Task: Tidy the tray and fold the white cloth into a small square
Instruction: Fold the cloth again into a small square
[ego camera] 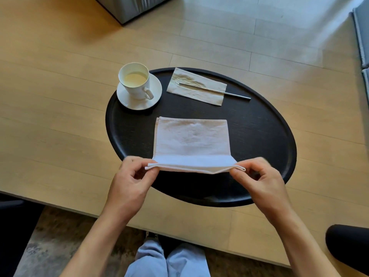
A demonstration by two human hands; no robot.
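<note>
A white cloth [191, 140] lies folded on the round black tray [263, 136], its near edge lifted off the tray. My left hand [129, 180] pinches the cloth's near left corner. The near right corner is pinched by my right hand [259, 180]. Both hands hold that edge a little above the tray's front. At the tray's back left stands a white cup [135, 80] of pale liquid on a white saucer [155, 94]. A beige paper napkin [196, 86] lies at the back, with a metal utensil [235, 94] resting across it.
The tray sits on a light wooden table [60, 116] whose near edge runs in front of my knees. A grey box [129, 7] stands at the far left, grey cushions [362, 27] at the far right, and a dark rounded object [349, 246] at the lower right.
</note>
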